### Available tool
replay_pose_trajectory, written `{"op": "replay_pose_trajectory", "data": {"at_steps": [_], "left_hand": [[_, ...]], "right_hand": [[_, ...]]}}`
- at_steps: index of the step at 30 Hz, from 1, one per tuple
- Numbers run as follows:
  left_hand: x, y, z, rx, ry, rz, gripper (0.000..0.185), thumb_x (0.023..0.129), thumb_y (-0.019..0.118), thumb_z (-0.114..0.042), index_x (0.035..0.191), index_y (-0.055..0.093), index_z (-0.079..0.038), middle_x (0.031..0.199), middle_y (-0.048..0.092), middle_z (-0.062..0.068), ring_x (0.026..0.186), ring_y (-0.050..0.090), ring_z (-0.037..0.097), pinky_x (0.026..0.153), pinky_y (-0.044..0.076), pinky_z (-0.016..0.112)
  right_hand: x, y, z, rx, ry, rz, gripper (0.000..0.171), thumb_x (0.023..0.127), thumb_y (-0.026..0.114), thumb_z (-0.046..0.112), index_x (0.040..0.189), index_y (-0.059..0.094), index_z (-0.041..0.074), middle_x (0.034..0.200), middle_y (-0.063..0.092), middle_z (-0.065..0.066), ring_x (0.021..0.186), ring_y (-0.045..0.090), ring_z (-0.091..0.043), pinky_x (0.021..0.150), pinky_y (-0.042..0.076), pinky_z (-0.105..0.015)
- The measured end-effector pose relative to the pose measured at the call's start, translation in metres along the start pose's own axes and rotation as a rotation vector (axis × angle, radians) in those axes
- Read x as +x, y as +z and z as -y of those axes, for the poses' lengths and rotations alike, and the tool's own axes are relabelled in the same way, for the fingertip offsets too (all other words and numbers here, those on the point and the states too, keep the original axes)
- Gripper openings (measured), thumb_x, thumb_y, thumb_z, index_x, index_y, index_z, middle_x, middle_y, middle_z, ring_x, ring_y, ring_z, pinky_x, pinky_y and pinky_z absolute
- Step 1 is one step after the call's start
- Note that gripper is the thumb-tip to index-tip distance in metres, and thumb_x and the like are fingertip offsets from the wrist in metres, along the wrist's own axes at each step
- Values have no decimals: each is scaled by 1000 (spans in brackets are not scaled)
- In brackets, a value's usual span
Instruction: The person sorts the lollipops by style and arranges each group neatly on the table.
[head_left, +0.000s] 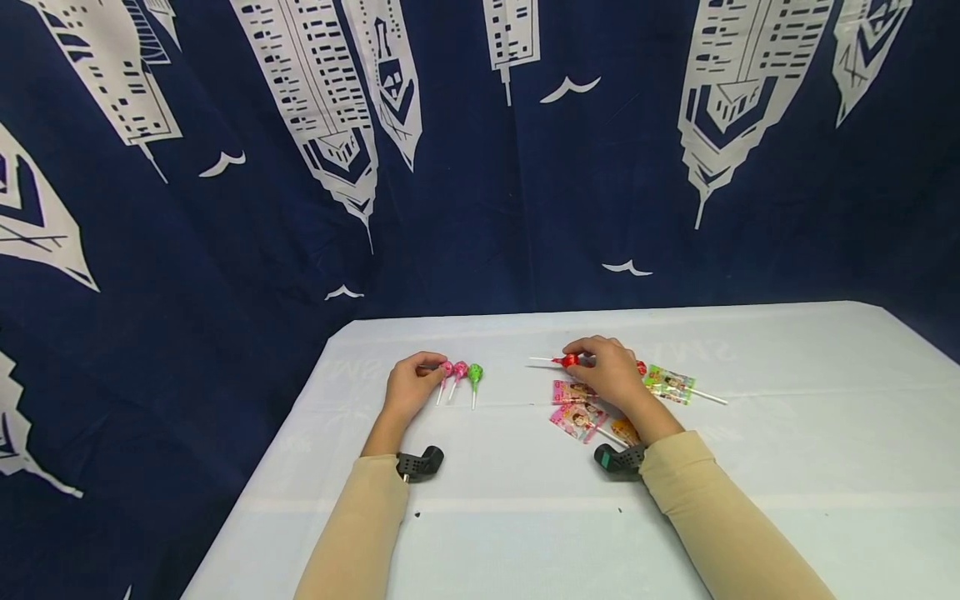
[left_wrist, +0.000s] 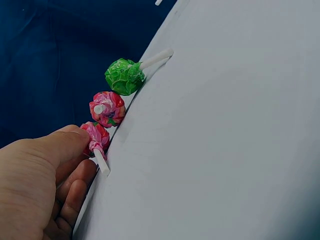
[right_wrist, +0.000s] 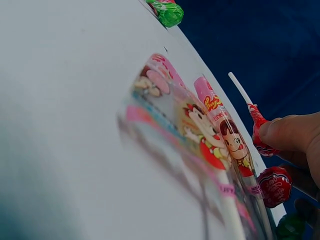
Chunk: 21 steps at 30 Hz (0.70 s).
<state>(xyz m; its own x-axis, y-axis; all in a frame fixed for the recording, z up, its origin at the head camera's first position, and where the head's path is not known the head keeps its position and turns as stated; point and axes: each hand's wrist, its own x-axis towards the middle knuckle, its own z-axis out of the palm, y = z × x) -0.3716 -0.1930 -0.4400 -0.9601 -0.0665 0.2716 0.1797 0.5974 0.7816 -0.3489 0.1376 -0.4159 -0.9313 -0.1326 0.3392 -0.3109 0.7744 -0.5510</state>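
Sorting lollipops on white tabletop (head_left: 525, 517) | left hand (head_left: 408, 392) pinching pink-wrapped round lollipop (left_wrist: 96, 136), frame centre-left, beside pink-red (left_wrist: 107, 108) and green ones (left_wrist: 124, 76) | right hand (head_left: 611, 371) clamped on red-wrapped lollipop (head_left: 568, 360), centre-right | next, likely: lift it leftward to the row.

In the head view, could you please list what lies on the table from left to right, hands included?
Left hand → two pink lollipops → green lollipop → red lollipop → right hand → green flat-wrapped lollipop. The pink flat packets below the right hand overlap it, so they are left out.
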Motion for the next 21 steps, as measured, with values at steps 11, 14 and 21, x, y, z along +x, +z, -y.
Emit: {"op": "replay_pose_trajectory", "data": {"at_steps": [11, 14, 21], "left_hand": [[0, 0, -1, 2, -3, -1, 17, 85, 72, -21, 101, 73, -19, 101, 73, 0, 83, 62, 15, 72, 46, 25], [0, 0, -1, 0, -7, 1, 17, 85, 72, -21, 102, 73, -19, 101, 73, 0, 84, 62, 15, 72, 46, 26], [0, 0, -1, -4, -20, 2, 16, 86, 72, -22, 102, 73, -20, 101, 73, -1, 85, 62, 16, 72, 46, 26]], "right_hand": [[1, -2, 5, 31, -2, -32, 28, 84, 72, 21, 111, 69, 16, 115, 68, -10, 104, 56, -31, 90, 27, -52], [1, -3, 8, 59, -10, -34, 28, 85, 71, 20, 113, 68, 16, 114, 67, -10, 105, 57, -29, 91, 28, -52], [1, -4, 12, 150, 4, 7, 30, 87, 70, 18, 116, 66, 16, 116, 64, -5, 103, 64, -26, 85, 47, -44]]}}
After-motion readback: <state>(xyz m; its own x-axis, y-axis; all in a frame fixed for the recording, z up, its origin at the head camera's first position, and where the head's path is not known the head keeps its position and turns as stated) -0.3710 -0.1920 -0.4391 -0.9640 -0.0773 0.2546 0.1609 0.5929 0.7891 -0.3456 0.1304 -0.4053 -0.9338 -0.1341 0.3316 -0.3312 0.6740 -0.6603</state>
